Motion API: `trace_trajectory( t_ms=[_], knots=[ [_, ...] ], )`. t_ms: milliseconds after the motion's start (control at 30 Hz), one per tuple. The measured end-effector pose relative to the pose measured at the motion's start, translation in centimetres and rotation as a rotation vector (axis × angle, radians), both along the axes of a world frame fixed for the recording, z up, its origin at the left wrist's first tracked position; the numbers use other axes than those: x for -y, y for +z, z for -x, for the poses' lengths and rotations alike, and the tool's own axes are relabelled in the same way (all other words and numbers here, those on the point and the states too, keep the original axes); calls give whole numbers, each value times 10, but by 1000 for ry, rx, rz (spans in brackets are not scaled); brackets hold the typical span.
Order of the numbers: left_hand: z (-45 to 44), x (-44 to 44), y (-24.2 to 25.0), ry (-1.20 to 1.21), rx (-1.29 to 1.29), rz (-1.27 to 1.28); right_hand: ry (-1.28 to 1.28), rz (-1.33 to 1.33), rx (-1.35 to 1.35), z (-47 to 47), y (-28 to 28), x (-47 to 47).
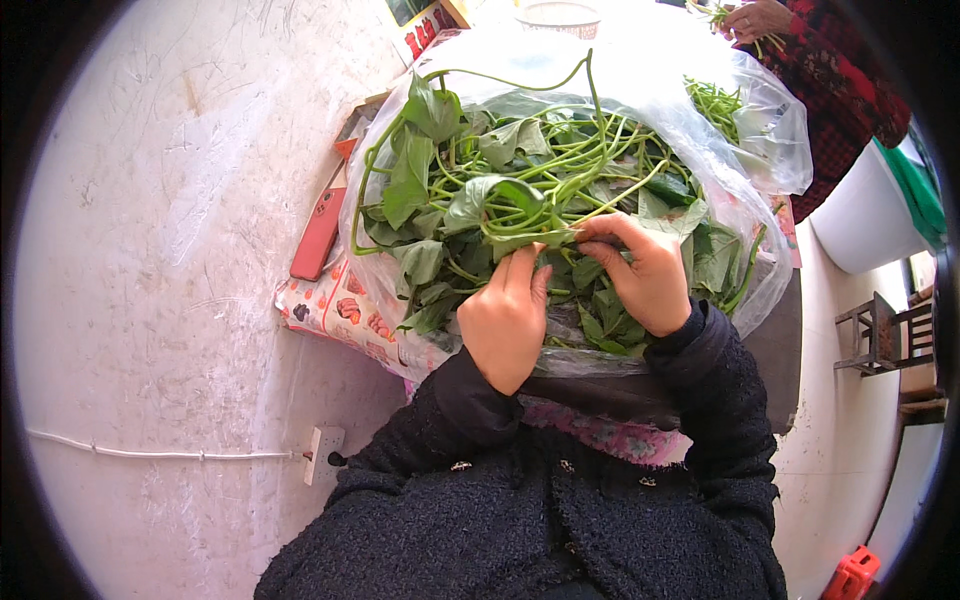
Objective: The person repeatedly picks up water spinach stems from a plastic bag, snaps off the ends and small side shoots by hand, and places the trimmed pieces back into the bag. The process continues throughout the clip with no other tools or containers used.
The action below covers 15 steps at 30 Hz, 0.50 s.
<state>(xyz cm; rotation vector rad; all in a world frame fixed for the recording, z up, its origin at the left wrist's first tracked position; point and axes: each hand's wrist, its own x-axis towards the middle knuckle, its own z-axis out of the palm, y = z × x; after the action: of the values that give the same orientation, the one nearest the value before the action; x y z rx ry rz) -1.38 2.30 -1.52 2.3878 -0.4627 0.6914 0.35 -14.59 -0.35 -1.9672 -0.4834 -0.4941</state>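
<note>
A heap of leafy green vine stems (555, 180), seemingly sweet potato greens, fills a spread clear plastic bag (375, 300) before me. Close together at the heap's near side, both my hands work on one green leaf (534, 238) with its stem. My left hand (504, 319) has its fingertips on the underside of the leaf, the thumb partly hidden. Thumb and forefinger of my right hand (637, 274) pinch the stem end just beside it. Long stems loop up above the pile, and loose leaves (607, 322) lie below my right hand.
A red phone (318, 234) lies left of the bag on a printed cover (337, 307), beside the wall. Top right, another person's hand (757, 21) holds stems near a pile of stripped stems (712, 109). A white bucket (862, 210) and wooden chair (874, 334) stand right.
</note>
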Motion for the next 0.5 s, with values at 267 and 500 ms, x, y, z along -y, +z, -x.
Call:
trace_trajectory(
  t_ms=[267,500],
  knots=[
    [-7,-6,-3,33,-17,-69,28,143,145,-4,-14,-8],
    [-6,-4,-8,80,-45,-150,-24,191,198,-5,-28,-17]
  ],
)
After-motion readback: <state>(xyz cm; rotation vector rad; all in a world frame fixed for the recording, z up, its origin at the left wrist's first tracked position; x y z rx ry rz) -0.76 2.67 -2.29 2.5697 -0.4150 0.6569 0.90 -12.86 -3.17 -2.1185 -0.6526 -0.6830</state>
